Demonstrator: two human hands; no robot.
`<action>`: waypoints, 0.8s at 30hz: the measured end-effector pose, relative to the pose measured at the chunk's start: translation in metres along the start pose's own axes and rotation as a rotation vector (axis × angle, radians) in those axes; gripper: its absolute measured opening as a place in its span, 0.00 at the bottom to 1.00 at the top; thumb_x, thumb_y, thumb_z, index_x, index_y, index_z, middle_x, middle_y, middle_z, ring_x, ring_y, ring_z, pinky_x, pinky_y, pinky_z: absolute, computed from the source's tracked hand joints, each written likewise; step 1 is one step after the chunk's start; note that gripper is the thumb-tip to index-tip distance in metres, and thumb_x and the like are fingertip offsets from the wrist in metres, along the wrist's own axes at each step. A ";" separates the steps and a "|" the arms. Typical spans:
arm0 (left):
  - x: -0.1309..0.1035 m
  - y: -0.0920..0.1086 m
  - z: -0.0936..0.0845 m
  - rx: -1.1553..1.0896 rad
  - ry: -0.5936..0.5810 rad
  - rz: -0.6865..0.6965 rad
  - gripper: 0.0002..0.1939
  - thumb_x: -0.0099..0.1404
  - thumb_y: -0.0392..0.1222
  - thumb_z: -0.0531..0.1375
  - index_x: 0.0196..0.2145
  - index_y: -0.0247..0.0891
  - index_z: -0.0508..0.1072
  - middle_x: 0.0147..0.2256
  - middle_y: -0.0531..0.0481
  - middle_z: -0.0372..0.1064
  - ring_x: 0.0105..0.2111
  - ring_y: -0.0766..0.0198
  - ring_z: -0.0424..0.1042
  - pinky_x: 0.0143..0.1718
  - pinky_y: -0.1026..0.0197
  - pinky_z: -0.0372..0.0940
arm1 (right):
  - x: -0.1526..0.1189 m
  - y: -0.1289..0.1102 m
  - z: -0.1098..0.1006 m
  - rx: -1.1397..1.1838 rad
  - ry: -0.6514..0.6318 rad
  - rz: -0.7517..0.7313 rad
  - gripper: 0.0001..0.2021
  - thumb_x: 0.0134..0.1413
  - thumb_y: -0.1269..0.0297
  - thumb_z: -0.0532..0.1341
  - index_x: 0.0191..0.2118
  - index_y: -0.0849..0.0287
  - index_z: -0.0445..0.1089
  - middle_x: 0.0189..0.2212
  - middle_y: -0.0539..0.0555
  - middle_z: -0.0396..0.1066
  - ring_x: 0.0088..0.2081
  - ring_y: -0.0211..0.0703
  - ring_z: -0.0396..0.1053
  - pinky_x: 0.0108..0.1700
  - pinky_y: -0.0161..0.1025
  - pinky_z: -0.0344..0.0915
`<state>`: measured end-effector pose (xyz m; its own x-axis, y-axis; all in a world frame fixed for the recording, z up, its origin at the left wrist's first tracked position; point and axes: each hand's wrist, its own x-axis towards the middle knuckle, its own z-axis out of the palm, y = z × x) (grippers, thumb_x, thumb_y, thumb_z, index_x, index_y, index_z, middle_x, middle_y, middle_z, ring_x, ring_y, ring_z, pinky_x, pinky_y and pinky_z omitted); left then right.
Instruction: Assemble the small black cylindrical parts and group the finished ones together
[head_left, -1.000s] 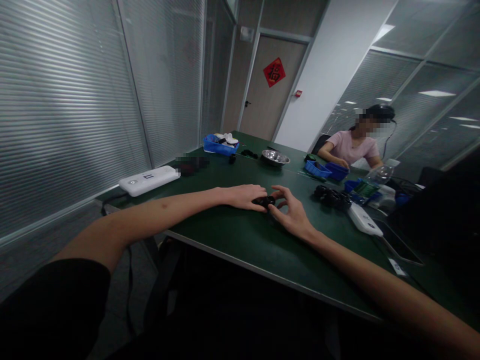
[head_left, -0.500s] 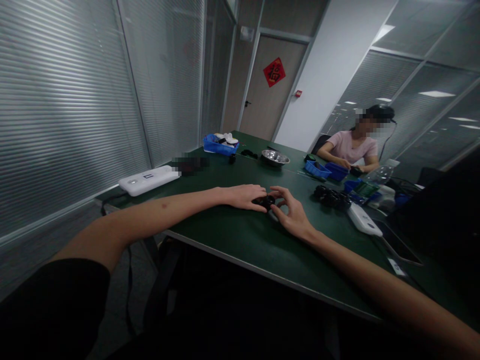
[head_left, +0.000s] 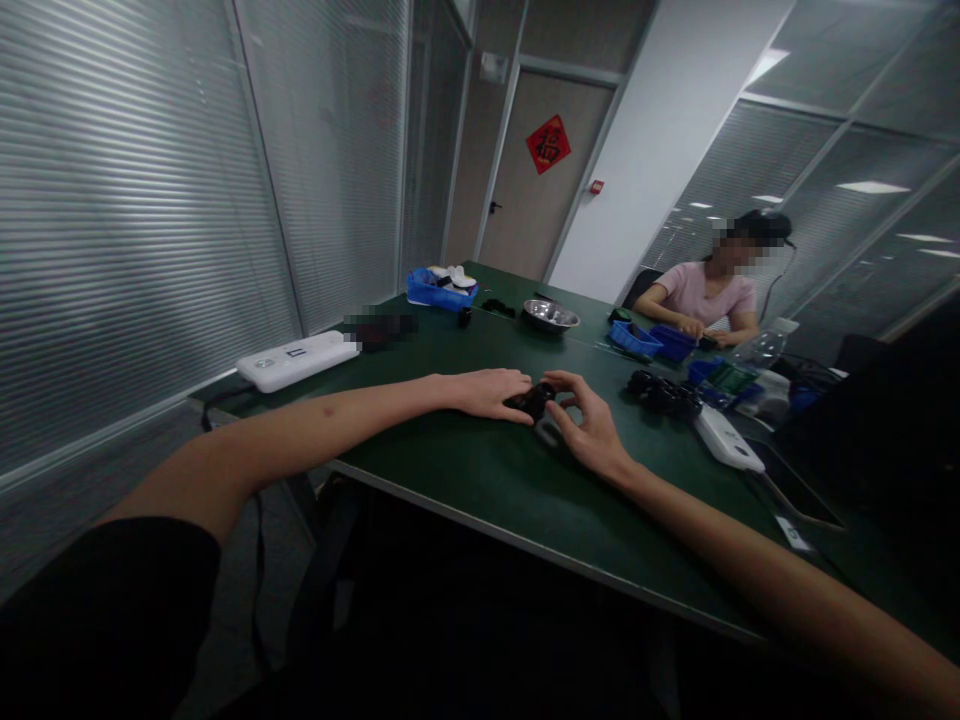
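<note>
Above the green table [head_left: 450,470], a small black part [head_left: 534,401] with a rounded end sits between my two hands; its exact kind is too dark to make out. My left hand [head_left: 495,393] grips its left side, fingers along the far side and thumb along the near side. On the right, my right hand [head_left: 581,415] curves its thumb and fingertips around the part's rounded end, pinching it. Some of the part is hidden by the fingers.
Behind my hands stand a metal bowl [head_left: 551,316] and a blue basket [head_left: 442,290] of parts. To the right lie several black parts [head_left: 664,391], a plastic bottle [head_left: 752,360], a white device [head_left: 727,440] and a tablet [head_left: 795,485]. A co-worker [head_left: 709,300] sits across the table.
My right fingertips have shifted slightly up and to the right, with the rounded end of the black part now tilted up toward them. My left hand stays nearly still.
</note>
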<state>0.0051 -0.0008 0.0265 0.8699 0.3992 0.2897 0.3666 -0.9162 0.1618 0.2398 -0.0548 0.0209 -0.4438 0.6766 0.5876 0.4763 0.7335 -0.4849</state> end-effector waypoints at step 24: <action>0.000 -0.001 -0.001 -0.031 -0.013 0.000 0.24 0.72 0.62 0.55 0.45 0.36 0.71 0.43 0.43 0.70 0.42 0.55 0.68 0.44 0.57 0.61 | 0.004 0.035 0.007 -0.198 -0.048 0.195 0.19 0.58 0.69 0.61 0.55 0.56 0.67 0.46 0.59 0.76 0.49 0.54 0.74 0.53 0.57 0.71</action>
<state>0.0044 -0.0002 0.0268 0.8742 0.3981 0.2780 0.3559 -0.9148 0.1911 0.2493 -0.0261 0.0020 -0.3624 0.8097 0.4615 0.6933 0.5651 -0.4471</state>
